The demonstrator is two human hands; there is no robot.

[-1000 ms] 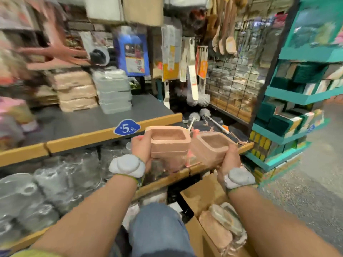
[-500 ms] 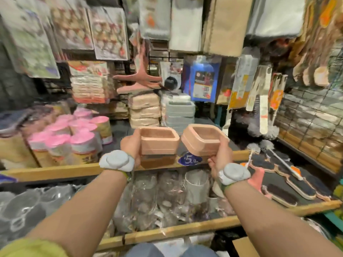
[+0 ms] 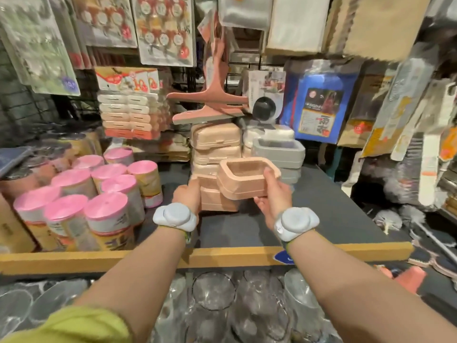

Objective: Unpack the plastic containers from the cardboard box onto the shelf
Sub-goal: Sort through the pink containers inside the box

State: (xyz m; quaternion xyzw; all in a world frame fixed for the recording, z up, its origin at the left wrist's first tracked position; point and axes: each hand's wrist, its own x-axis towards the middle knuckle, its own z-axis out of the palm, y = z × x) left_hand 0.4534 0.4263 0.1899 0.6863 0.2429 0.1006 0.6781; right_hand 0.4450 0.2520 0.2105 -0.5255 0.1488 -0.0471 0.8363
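Observation:
My right hand (image 3: 270,196) grips a peach plastic container (image 3: 244,180), open side up, held above the dark grey shelf (image 3: 321,214). My left hand (image 3: 189,196) is closed on a second peach container (image 3: 217,199) that sits low on the shelf, partly hidden behind the first one. Right behind them rises a stack of peach containers (image 3: 215,147), with grey and white containers (image 3: 278,151) beside it on the right. The cardboard box is out of view.
Pink-lidded cylinders (image 3: 99,194) crowd the shelf's left half. A pink squeegee (image 3: 210,102) hangs over the stack. Packaged goods hang on the back wall. A wooden shelf lip (image 3: 222,258) runs across the front, with clear wrapped glassware (image 3: 222,305) on the shelf below.
Both hands moved forward over the shelf with the containers. The left container went down onto the shelf in front of the peach stack; the right one now overlaps it.

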